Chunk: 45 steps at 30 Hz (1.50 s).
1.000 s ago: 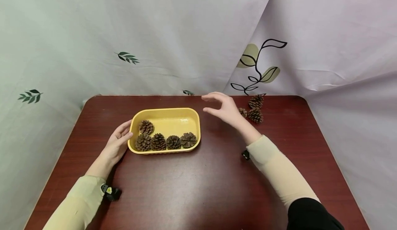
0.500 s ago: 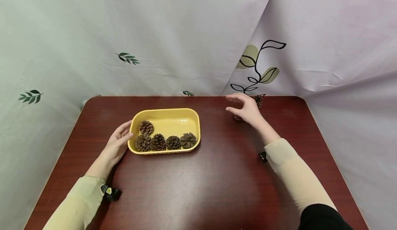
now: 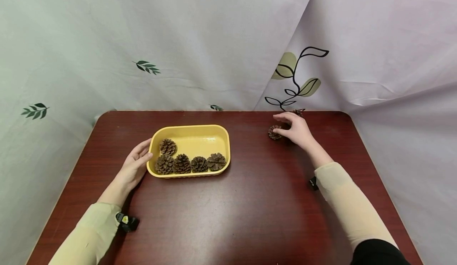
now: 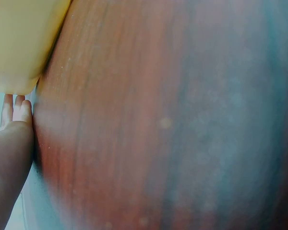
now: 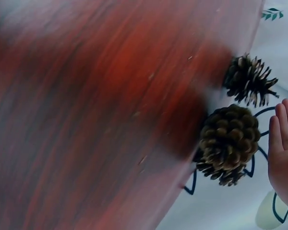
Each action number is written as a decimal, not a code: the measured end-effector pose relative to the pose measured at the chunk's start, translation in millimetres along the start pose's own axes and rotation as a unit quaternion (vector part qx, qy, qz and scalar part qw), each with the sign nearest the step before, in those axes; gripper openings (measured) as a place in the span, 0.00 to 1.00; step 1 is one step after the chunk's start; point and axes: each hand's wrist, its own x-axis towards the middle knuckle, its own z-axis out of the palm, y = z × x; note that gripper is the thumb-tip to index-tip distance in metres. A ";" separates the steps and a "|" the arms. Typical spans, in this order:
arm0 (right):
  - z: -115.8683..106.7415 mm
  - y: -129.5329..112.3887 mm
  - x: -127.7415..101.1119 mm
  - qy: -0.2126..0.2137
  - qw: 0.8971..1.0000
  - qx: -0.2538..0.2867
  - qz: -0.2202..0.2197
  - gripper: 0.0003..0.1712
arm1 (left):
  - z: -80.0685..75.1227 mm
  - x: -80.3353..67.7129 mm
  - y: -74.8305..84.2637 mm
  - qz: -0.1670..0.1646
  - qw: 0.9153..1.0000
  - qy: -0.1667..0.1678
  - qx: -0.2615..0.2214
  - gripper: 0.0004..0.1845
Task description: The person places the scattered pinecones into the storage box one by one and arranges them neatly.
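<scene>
A yellow tray (image 3: pixel 192 127) sits on the table with several pine cones in it, lined along its near side and left end. My left hand (image 3: pixel 133 166) holds the tray's left end, thumb over the rim and fingers along the outer wall. At the back right, my right hand (image 3: pixel 294 130) hovers over loose pine cones, thumb and fingers apart and nothing between them. One pine cone (image 3: pixel 274 132) lies just left of its thumb; another pine cone (image 3: pixel 298 113) peeks out behind the knuckles. In the right wrist view a nearer pine cone (image 5: pixel 232 132) overlaps one behind it, beside the straight fingers.
The dark red table (image 3: pixel 228 209) has its back edge against a pale cloth (image 3: pixel 200 39) printed with leaves. Small wrist cameras are strapped on both forearms, the left camera (image 3: pixel 127 222) close over the table.
My right hand has moved right, from beside the tray to the loose pine cones, and now covers part of them. The left hand and the tray have stayed in place.
</scene>
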 end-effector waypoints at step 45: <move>-2.1 4.6 5.4 -0.036 0.993 -0.096 -0.049 0.25 | -1.2 -0.1 -0.5 -0.005 1.000 -0.001 0.012 0.26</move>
